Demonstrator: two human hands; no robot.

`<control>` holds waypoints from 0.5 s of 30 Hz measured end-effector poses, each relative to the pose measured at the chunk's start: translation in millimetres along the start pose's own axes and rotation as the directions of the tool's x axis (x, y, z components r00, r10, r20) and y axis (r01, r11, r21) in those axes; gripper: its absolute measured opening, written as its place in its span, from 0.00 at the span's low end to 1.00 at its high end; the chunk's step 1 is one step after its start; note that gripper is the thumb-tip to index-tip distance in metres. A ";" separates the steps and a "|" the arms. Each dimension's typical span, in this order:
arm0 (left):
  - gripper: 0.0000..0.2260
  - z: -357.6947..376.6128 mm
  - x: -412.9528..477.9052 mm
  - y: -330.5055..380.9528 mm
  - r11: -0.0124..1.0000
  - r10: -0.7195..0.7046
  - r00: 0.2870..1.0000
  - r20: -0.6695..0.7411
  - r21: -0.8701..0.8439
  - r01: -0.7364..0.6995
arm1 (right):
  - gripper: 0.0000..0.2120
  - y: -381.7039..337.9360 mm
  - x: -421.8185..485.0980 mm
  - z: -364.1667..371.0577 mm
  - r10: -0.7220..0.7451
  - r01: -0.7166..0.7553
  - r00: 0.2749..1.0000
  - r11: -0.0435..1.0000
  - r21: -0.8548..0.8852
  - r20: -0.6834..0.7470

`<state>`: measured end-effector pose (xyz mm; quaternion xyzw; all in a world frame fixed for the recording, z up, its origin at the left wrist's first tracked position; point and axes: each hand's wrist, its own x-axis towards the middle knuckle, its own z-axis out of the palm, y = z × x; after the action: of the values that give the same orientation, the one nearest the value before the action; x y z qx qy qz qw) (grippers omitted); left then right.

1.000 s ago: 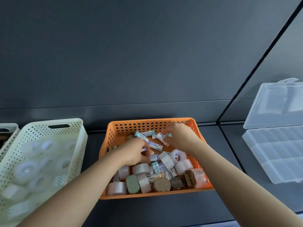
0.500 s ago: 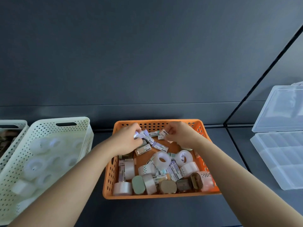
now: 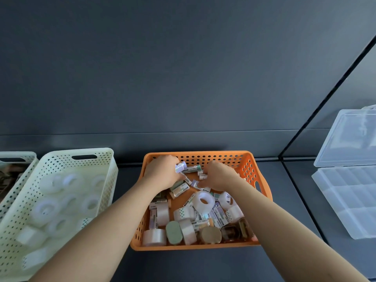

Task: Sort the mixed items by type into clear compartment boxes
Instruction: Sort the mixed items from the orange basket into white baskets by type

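Note:
An orange perforated basket (image 3: 262,180) in front of me holds mixed items: white tape rolls (image 3: 203,201), small labelled tubes (image 3: 179,190) and oval cases (image 3: 174,233). My left hand (image 3: 161,173) is at the basket's far left and grips several small labelled tubes (image 3: 180,166). My right hand (image 3: 218,177) is just right of it, fingers curled down onto more small tubes (image 3: 203,176) at the far middle. A clear compartment box (image 3: 345,198) lies open at the right, its compartments showing nothing inside.
A pale green perforated basket (image 3: 61,159) full of white tape rolls stands on the left. A second pale basket (image 3: 18,157) shows at the far left edge. The clear box's lid (image 3: 345,139) leans up against the dark wall.
Both hands have shifted toward the basket's far end. The left hand has come up from the pile holding small tubes. The view has drifted, so the baskets sit further right.

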<state>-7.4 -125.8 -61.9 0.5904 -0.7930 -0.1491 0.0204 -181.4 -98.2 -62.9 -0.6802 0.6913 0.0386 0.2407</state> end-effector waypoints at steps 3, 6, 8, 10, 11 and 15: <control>0.15 -1.7 1.3 -4.5 0.998 -0.025 0.998 0.058 -0.059 0.028 | 0.16 -0.5 -0.5 0.2 -0.007 0.007 1.000 1.000 0.007 0.019; 0.14 -1.5 -2.4 -4.6 0.997 -0.026 0.995 0.092 -0.071 0.033 | 0.12 2.5 -2.5 -1.3 -0.040 0.036 0.999 0.996 0.088 0.037; 0.15 -3.2 -6.1 -3.7 0.988 -0.040 0.994 0.100 -0.147 0.054 | 0.10 5.7 -3.6 -5.4 -0.069 0.063 0.997 0.975 0.213 0.020; 0.14 -9.7 -11.1 -3.6 0.953 -0.067 0.996 0.063 -0.291 0.083 | 0.09 5.9 -3.7 -7.9 -0.090 0.097 0.995 0.955 0.280 -0.041; 0.13 -15.1 -15.1 -3.5 0.932 -0.080 0.996 0.035 -0.351 0.088 | 0.09 4.4 -3.5 -7.3 -0.098 0.114 0.993 0.949 0.295 -0.070; 0.13 -34.2 -35.4 -8.4 0.883 -0.094 0.995 -0.041 -0.465 0.064 | 0.09 -6.3 -2.5 -0.5 -0.124 0.146 0.989 0.921 0.362 -0.083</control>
<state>18.2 -101.9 -26.3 0.6046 -0.7089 -0.3160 0.1789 -175.6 -96.5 -59.7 -0.6703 0.6444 -0.1280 0.3451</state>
